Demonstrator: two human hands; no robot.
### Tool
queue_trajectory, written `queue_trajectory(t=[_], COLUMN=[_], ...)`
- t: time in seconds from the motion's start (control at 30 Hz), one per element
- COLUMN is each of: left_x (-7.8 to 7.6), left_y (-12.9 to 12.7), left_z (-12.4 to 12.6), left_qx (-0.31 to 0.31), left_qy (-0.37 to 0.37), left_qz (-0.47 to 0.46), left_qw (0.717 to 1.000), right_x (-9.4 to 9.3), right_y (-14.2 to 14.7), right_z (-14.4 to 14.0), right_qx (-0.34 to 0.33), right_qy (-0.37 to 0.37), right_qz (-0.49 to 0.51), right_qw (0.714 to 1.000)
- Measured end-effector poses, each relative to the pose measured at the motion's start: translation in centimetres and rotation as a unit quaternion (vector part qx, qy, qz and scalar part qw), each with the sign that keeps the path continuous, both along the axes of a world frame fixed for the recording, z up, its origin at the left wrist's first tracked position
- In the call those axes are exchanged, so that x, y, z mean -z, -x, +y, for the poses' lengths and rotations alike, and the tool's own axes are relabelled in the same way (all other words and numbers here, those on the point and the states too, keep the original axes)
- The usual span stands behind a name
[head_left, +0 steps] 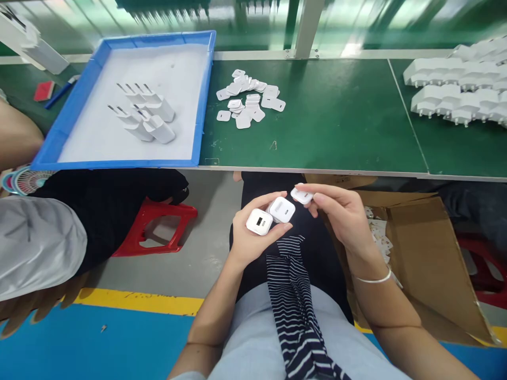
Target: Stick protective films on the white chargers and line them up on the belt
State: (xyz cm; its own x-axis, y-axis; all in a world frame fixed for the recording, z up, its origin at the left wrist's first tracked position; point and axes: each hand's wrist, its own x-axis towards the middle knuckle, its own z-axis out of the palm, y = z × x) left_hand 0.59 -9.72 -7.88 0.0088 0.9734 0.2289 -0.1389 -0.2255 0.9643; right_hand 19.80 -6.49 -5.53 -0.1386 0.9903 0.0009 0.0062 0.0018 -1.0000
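Two white charger plugs sit side by side in my left hand (247, 232), over my lap. The nearer charger (259, 221) shows one wide dark port and one small port in its end face. Beside it, the other charger (282, 209) shows a single small slot. Between thumb and fingers of my right hand (336, 211) is a thin white cover plate (301, 195) with a small slot, close to the second charger but apart from it. On the green bench lies a loose pile of similar white cover plates (243, 119).
A blue-rimmed tray (119, 164) at left holds several white chargers (158, 129), prongs up. Rows of white chargers (439, 71) stand at far right. An open cardboard box (428, 264) is by my right arm. A person in a grey top (39, 237) sits at left, near a red stool (158, 232).
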Motion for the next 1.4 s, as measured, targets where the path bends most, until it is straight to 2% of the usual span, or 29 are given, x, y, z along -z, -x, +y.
queue_trajectory(t=[0.2, 0.37, 0.43, 0.53, 0.7, 0.87, 0.93, 1.1, 1.27, 1.4], left_x=[0.0, 0.1, 0.1, 0.2, 0.1, 0.1, 0.3, 0.4, 0.1, 0.1], left_y=[-0.6, -0.7, -0.7, -0.6, -0.6, -0.5, -0.5, -0.5, -0.4, -0.2], left_z=[-0.3, -0.3, -0.2, -0.2, -0.2, -0.3, -0.3, -0.4, -0.5, -0.5], left_qx=[-0.068, -0.065, -0.057, -0.049, -0.056, -0.047, -0.046, -0.067, -0.036, -0.025], left_qy=[-0.035, -0.054, -0.059, -0.061, -0.060, -0.059, -0.057, -0.062, -0.088, -0.097], left_qz=[0.066, 0.058, 0.052, 0.051, 0.068, 0.053, 0.052, 0.108, 0.174, 0.193], left_qw=[0.995, 0.995, 0.995, 0.996, 0.994, 0.996, 0.996, 0.990, 0.980, 0.976], right_x=[-1.1, -0.7, -0.5, -0.5, -1.2, -1.6, -1.7, -2.2, -2.8, -2.8], right_y=[0.0, 0.1, -0.3, -0.9, -0.6, -0.2, -0.2, 0.6, 2.1, 2.5], right_z=[-2.2, -2.5, -2.4, -2.8, -3.6, -3.4, -3.5, -4.1, -3.6, -3.0], right_qx=[0.090, 0.176, 0.190, 0.167, 0.093, 0.045, 0.022, 0.000, -0.048, -0.083], right_qy=[-0.015, -0.136, -0.172, -0.160, -0.107, -0.160, -0.150, -0.063, 0.027, 0.082], right_qz=[0.005, -0.046, -0.081, -0.104, -0.086, -0.106, -0.110, -0.062, 0.043, 0.061], right_qw=[0.996, 0.974, 0.963, 0.967, 0.986, 0.980, 0.982, 0.996, 0.998, 0.991])
